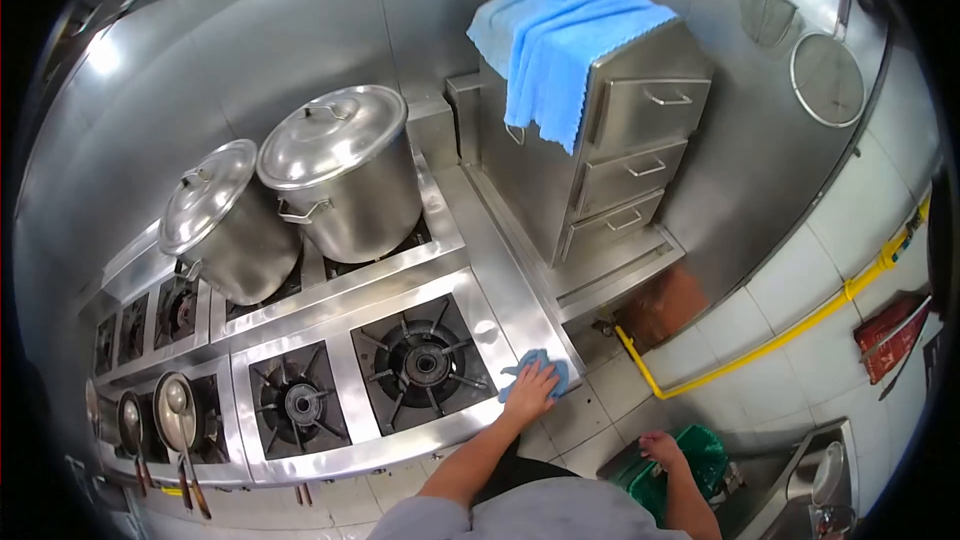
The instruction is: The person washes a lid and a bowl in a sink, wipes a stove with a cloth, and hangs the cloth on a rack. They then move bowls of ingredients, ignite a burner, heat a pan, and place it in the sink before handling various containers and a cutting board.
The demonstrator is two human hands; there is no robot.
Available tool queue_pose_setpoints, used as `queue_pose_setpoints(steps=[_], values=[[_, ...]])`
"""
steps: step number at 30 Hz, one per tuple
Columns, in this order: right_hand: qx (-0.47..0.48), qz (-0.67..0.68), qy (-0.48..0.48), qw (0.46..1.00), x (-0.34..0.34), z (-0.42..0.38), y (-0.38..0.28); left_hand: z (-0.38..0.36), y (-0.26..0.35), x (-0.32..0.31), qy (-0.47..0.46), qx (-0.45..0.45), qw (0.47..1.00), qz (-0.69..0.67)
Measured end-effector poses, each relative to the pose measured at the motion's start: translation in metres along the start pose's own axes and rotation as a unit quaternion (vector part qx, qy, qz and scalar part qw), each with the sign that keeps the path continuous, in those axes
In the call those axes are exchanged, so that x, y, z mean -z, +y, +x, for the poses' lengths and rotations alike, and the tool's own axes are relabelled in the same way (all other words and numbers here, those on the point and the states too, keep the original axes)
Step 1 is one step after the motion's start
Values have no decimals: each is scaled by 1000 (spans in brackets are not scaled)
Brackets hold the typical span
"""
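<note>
My left hand (531,395) presses on a crumpled grey-blue cleaning cloth (558,364) at the front right corner of the steel stove (508,315). The cloth bunches out around the fingers. Just left of it is a gas burner (427,365) with a black grate. My right hand (660,448) hangs low at my side with its fingers loosely curled, and I see nothing in it. Beneath and beside that hand is a bin with a green liner (703,460).
Two lidded stockpots (350,195) (240,245) stand on the back burners. Pans with ladles (178,415) rest at the left. A light blue towel (565,40) drapes over a steel drawer cabinet (640,180). Strainers (828,80) hang right, above a yellow pipe (770,345).
</note>
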State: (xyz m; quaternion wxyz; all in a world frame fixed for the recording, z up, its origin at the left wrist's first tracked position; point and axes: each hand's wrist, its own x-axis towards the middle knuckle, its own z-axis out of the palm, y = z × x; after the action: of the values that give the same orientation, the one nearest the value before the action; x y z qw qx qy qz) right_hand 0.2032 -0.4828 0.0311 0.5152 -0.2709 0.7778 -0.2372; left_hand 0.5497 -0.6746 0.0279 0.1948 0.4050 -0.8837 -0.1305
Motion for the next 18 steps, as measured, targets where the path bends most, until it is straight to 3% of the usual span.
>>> queue_pose_setpoints(steps=[4,7,10,14,16,18], values=[[30,-63,-64,995,-8,5,26,-69,-3,18,-12,8,1000,-4],[73,-41,-145,986,-25,3,89,-134,-16,35,0,54,998,31],[-11,-61,-143,988,-38,-15,142,-211,-34,54,9,128,987,94],[-75,-190,-251,946,-34,-30,208,-306,-59,99,27,305,944,125],[-203,-71,-195,957,-31,-41,226,-352,-85,115,71,360,918,150],[-196,-53,-240,949,-16,-31,238,-394,-112,127,95,400,893,186]])
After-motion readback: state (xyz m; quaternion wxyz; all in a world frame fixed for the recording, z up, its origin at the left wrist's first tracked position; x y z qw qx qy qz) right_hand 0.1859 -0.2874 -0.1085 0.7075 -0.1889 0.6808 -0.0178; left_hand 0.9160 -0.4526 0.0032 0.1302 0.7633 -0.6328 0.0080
